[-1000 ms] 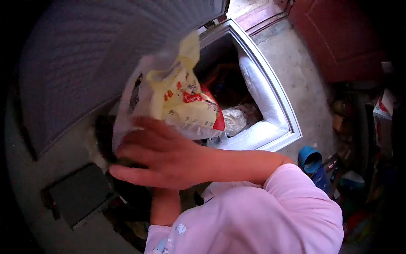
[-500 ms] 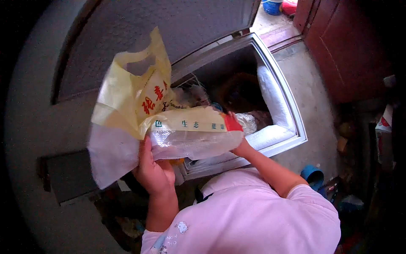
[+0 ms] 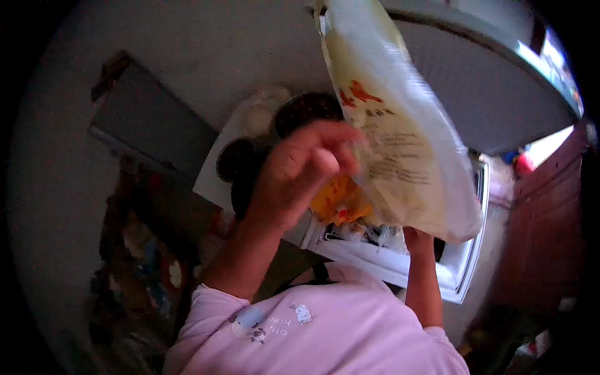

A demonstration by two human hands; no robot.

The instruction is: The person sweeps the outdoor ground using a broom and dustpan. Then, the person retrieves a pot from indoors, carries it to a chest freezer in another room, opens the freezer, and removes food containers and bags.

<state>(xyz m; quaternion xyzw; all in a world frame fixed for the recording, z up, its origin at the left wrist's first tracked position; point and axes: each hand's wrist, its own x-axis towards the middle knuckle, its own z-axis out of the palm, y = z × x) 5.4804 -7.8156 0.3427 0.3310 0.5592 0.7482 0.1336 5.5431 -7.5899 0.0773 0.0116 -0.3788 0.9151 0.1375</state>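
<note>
A cream and white plastic bag [image 3: 406,137] with red and dark print hangs upright in front of me. My left hand [image 3: 306,165] is at its left edge, the fingers curled and pinched on the plastic, slightly blurred. My right hand [image 3: 415,239] is under the bag's lower edge; the bag hides its fingers. Below lies an open chest freezer with a white rim [image 3: 464,275], partly covered by the bag. An orange printed bag [image 3: 340,199] and clear plastic wrapping [image 3: 378,235] show at the freezer's left side.
The raised freezer lid [image 3: 481,81] stands at the upper right. Dark round containers [image 3: 306,112] sit on a white surface [image 3: 209,181] left of the freezer. A grey box [image 3: 156,112] is further left, mixed items lie at the lower left, and a red door [image 3: 540,219] is at right.
The view has turned left, bringing the round containers into sight. The bag has gone from lying across both hands to hanging upright. My right hand has moved behind its lower edge.
</note>
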